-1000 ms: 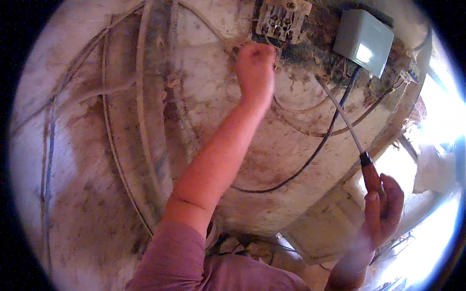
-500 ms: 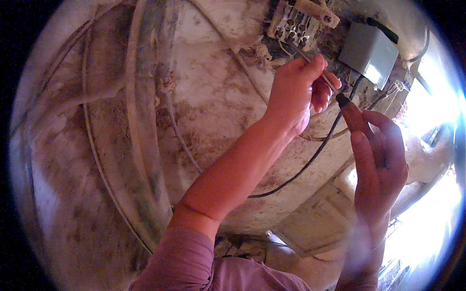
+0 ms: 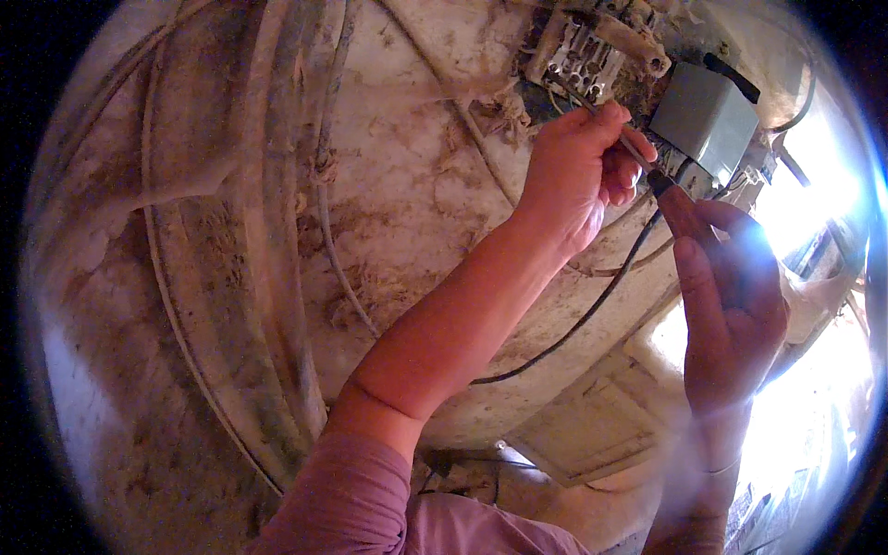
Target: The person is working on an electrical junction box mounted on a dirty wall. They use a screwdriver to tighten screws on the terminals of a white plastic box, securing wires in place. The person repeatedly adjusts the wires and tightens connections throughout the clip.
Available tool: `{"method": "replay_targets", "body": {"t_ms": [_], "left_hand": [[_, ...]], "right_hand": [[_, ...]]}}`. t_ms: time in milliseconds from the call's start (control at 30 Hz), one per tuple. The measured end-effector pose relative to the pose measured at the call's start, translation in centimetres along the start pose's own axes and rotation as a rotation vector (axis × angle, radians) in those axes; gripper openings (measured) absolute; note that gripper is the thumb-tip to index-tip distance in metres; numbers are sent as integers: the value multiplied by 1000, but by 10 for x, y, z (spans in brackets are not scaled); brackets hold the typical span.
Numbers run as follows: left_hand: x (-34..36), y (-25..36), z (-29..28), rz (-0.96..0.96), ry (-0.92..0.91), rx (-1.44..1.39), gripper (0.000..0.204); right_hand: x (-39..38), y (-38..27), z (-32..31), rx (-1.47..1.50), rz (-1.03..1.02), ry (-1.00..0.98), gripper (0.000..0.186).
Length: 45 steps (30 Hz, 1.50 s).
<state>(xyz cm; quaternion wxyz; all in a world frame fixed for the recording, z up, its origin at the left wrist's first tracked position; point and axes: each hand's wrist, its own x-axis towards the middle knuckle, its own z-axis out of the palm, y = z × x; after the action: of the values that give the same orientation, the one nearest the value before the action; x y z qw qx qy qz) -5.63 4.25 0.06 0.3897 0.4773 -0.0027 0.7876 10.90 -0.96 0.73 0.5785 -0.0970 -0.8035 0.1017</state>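
You now have both hands on the screwdriver [image 3: 659, 182], below and left of the grey box [image 3: 708, 120]
A second ago your left hand [image 3: 575, 171] was just under the terminal block [image 3: 585, 61], left of the box, and only your right hand [image 3: 737, 296] had the tool; now your left thumb and fingers pinch its shaft, and your right fingers are wrapped around its handle, below the box; the shaft slants up toward the block's lower edge, so two-handed guidance seems to steady the tip for work at the terminals; whether it touches one, you cannot tell from this view.
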Motion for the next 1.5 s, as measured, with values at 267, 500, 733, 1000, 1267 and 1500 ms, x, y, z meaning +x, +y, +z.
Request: {"method": "replay_targets", "body": {"t_ms": [267,500,733,1000,1267,1500], "left_hand": [[1,-2,-2,-10,4,16,22],[3,-3,-5,-12,-30,-33,21],[2,-3,2,-29,41,-138,18],[-3,5,4,-47,-60,-127,18],[-2,1,-1,-40,-36,-107,22],[-1,1,-3,-17,-93,-82,25]], "right_hand": [[1,-2,1,-66,15,-2,23],[4,-5,0,-143,-62,-16,21],[10,-26,3,-173,70,-38,18],[2,-24,4,-107,56,-18,20],[6,-18,3,-122,6,-50,20],[6,-16,2,-175,-91,-35,20]]}}
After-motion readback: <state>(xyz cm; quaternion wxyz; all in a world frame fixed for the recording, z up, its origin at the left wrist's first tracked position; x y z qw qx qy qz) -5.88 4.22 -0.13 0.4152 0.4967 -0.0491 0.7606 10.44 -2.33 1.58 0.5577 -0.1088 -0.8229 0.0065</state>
